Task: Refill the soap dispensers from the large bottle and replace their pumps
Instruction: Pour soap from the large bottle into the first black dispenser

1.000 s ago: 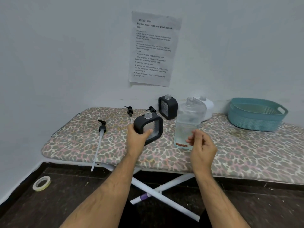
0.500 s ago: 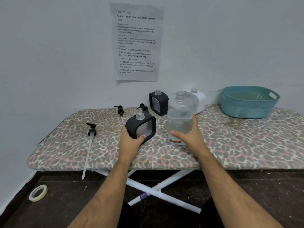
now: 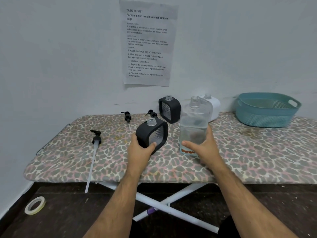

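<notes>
Three soap dispensers stand open on the ironing board point(image 3: 257, 160): two black, one white point(image 3: 213, 107). Three pumps lie loose. The left hand point(image 3: 139, 152) grips the near black dispenser point(image 3: 151, 134), tilted; the right hand point(image 3: 204, 148) grasps the large bottle point(image 3: 194, 124), unchanged from half a second ago.

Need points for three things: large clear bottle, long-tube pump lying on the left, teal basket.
large clear bottle point(image 3: 194, 121), head view, on its clear front wall above the hand.
long-tube pump point(image 3: 96, 140), head view, on its black collar below the nozzle.
teal basket point(image 3: 262, 115), head view, on its ribbed front wall.
</notes>
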The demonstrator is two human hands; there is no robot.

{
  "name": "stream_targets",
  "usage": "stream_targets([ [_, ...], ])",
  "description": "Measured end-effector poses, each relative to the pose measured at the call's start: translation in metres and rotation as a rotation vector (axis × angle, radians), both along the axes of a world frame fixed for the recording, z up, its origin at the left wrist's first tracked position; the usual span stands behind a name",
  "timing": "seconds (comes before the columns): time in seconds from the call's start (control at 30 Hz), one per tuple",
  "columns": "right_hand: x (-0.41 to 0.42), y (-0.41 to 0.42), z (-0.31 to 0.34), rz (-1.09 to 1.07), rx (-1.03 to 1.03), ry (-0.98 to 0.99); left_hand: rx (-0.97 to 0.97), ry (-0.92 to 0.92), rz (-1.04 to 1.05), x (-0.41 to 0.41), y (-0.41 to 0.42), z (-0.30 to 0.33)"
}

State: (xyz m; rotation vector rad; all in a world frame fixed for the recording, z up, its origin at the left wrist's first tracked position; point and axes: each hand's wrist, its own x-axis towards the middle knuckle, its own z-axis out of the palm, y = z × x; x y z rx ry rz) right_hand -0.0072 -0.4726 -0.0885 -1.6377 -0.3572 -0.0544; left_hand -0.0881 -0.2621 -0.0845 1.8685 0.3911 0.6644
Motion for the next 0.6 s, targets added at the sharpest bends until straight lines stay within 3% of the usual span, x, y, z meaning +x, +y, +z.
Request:
stream_targets([
  [0.6,-0.011,0.003,0.010,-0.062,-0.107,-0.112,0.014,-0.036,-0.032,-0.002,0.000,-0.002],
])
